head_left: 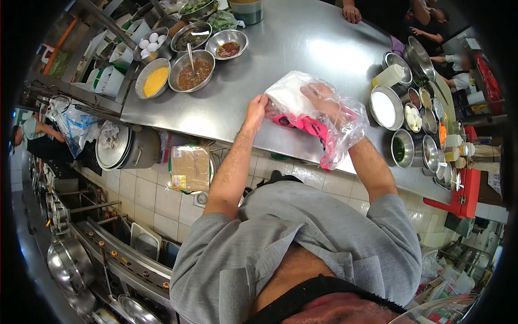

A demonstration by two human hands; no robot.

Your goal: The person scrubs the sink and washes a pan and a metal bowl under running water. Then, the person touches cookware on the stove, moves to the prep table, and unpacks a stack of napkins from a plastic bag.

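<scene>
A clear plastic bag with pink print (310, 127) lies over the front edge of the steel table, and something white (288, 89) shows through its far end. My left hand (256, 110) is closed in a pinch on the bag's left edge. Inside the plastic is my right hand (325, 102), its fingers stretched over the white contents. The film partly blurs those fingers. What the white contents are, I cannot make out.
Left on the steel table (280, 40) stand bowls of yellow liquid (155, 82), brown sauce (193, 82) and eggs (152, 46). A bowl of white stuff (384, 108) and several condiment bowls stand right. A cardboard box (190, 167) sits below. Another person's hand (352, 13) rests on the far edge.
</scene>
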